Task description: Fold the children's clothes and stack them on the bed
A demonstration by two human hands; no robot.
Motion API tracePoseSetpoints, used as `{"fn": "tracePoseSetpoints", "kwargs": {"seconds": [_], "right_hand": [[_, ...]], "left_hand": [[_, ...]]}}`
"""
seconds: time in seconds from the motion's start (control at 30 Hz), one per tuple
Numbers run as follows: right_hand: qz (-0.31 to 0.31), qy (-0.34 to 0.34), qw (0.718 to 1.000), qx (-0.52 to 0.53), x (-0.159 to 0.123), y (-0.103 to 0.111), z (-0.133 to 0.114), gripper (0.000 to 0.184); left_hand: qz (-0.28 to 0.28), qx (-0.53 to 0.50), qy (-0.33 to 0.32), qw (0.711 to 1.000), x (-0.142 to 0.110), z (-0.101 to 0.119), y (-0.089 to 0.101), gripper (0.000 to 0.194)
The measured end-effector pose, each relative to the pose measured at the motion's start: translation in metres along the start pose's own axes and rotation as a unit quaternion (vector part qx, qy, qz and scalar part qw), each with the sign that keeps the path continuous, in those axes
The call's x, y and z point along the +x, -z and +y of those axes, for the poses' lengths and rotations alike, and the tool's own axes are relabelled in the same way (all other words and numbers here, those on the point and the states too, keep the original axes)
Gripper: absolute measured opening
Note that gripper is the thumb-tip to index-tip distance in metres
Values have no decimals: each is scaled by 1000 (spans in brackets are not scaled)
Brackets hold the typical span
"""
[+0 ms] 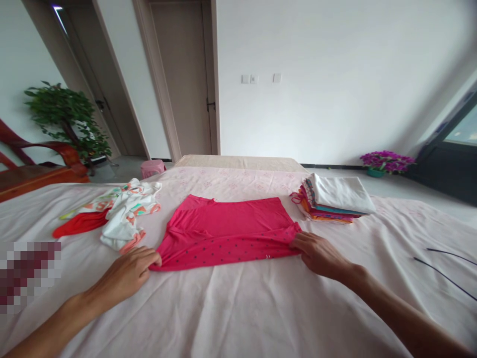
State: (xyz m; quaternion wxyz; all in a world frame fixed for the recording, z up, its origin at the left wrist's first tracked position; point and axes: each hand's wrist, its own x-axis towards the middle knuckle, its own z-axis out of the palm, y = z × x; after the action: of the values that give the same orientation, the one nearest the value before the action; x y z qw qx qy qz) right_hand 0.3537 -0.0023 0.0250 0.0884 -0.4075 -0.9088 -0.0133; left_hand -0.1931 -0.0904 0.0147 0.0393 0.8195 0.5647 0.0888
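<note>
A bright pink dotted garment lies spread on the pale pink cloth, its near part folded over so that dark dots show along the front. At its near left corner, my left hand pinches the fabric between thumb and fingers. My right hand grips the near right corner in the same way, and the front edge runs taut between both. Just beyond my left hand lies a crumpled white patterned garment, beside a red piece of clothing. A stack of folded clothes, white on top, sits beyond my right hand.
A pale pink cloth covers the broad surface. Two thin black cords lie at the right. Further off are a pink stool, a wooden armchair, a leafy plant and purple flowers. A pixelated patch hides the left edge.
</note>
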Motion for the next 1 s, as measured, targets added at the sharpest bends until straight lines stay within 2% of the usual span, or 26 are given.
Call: {"fn": "tracePoseSetpoints", "kwargs": {"seconds": [0.07, 0.13, 0.23, 0.3, 0.37, 0.47, 0.57, 0.67, 0.77, 0.87, 0.93, 1.0], "right_hand": [[-13, -22, 999, 34, -2, 9, -3, 33], [-8, -60, 995, 75, 9, 17, -7, 31], [14, -88, 987, 133, 46, 20, -22, 31], [28, -73, 985, 152, 78, 13, -40, 30], [25, -57, 984, 167, 110, 3, -63, 31], [4, -48, 986, 157, 152, -13, -100, 30], [-32, -74, 987, 136, 183, -27, -133, 30], [-50, -100, 983, 145, 205, -40, -154, 31], [-68, -109, 978, 162, 218, -53, -162, 25], [-39, -145, 974, 169, 223, -63, -161, 25], [-27, -169, 970, 175, 221, -64, -157, 27], [-20, -164, 970, 179, 216, -61, -153, 25]], "left_hand": [[-46, -51, 35, 997, 4, 0, 9, 29], [-61, -89, 90, 990, 21, -3, 17, 21], [-10, -64, 193, 979, 60, -8, 16, 35], [23, 2, 225, 974, 83, -10, 7, 37], [25, 55, 226, 972, 96, -12, -4, 30], [8, 72, 220, 973, 102, -11, -16, 17], [47, 49, 226, 972, 101, -9, -17, 13], [98, 38, 248, 963, 104, -4, -14, 12], [123, 54, 244, 960, 107, 2, -16, 14], [119, 77, 232, 962, 107, 8, -25, 20], [116, 93, 232, 961, 104, 11, -31, 26], [125, 121, 231, 957, 100, 14, -33, 33]]}}
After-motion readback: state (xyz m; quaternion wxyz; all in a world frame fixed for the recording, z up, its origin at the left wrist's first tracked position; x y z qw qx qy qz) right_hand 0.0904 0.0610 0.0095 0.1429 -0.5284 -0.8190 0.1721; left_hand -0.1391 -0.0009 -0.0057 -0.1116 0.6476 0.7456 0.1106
